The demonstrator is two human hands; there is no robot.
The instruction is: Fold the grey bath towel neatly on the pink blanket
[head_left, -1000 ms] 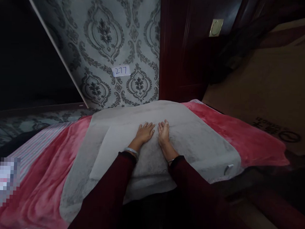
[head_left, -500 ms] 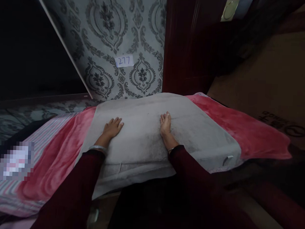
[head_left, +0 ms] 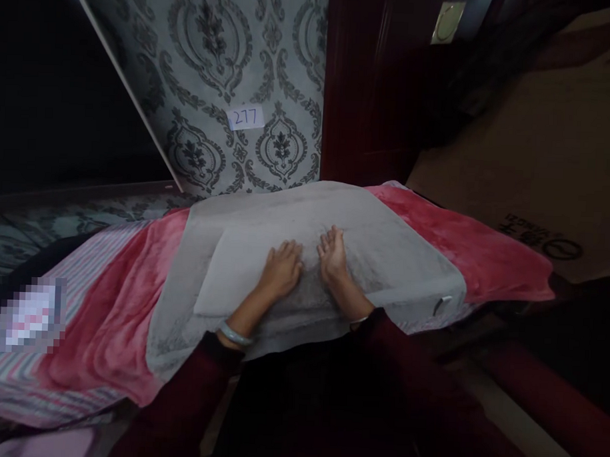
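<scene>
A pale grey, soft-looking cloth [head_left: 346,203] lies across a narrow raised surface. On top of it is a lighter, smooth flap or folded layer [head_left: 233,273] with a straight left edge. My left hand [head_left: 282,269] rests palm down near the right side of this lighter layer, fingers extended and fairly close together. Just right of it, my right hand [head_left: 333,256] stands on its outer edge on the grey cloth, fingers stretched and palm turned up and left. A narrow gap separates the hands. Neither grips anything visible.
A red plush blanket [head_left: 133,282] shows at both sides, over a striped sheet [head_left: 85,287] on the left. A dark screen [head_left: 69,93] stands at left. Behind are patterned wallpaper with a "277" label [head_left: 245,117] and a dark red door [head_left: 370,91]. A cardboard box [head_left: 532,156] stands right.
My left hand has moved right, close to my right hand. The lighter layer's left edge has shifted right, baring grey cloth at the left. My right hand has stayed nearly in place.
</scene>
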